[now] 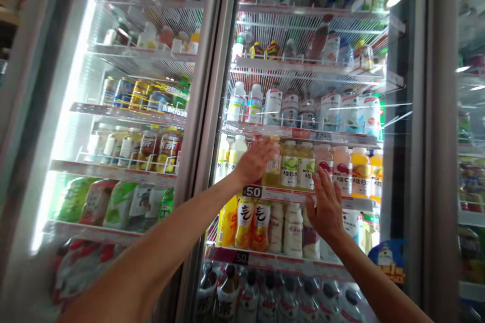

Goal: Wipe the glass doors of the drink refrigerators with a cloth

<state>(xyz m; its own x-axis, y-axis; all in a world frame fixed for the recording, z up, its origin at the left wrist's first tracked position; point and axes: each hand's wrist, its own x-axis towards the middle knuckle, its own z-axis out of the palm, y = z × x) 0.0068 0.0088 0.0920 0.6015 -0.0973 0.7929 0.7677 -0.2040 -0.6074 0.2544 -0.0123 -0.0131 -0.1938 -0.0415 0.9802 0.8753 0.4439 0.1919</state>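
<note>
Two pale green bottles (290, 166) stand on the middle shelf of a lit drinks cooler, between the two hands; on the nearer-left one I read 維B水, while the other shows only 維 clearly. To their right, pink bottles (342, 170) carry 維C水 on a label I can read, and an orange bottle (360, 174) carries 維B水. Below the left hand (259, 160), a black price tag (252, 192) shows "50". I find another "50" on a lower tag (241, 258), and "60" on an upper tag (323, 136). One row down, two yellow-orange bottles (245, 224) bear a large 气.

The left hand is blurred and masks bottles behind it; the right hand (326, 204) covers part of a pink bottle and of the row below. Small print on the upper shelves is illegible to me, and the dark-capped bottles (270, 292) at the bottom are cut off by the frame.

Both arms reach forward and up. The left hand's fingers are extended and slanted to the right; the right hand's are straight, pointing up, thumb apart. Both are unclenched, and I see nothing grasped. Reflections suggest a glass door in front of the shelves; I cannot tell whether either palm touches it.
</note>
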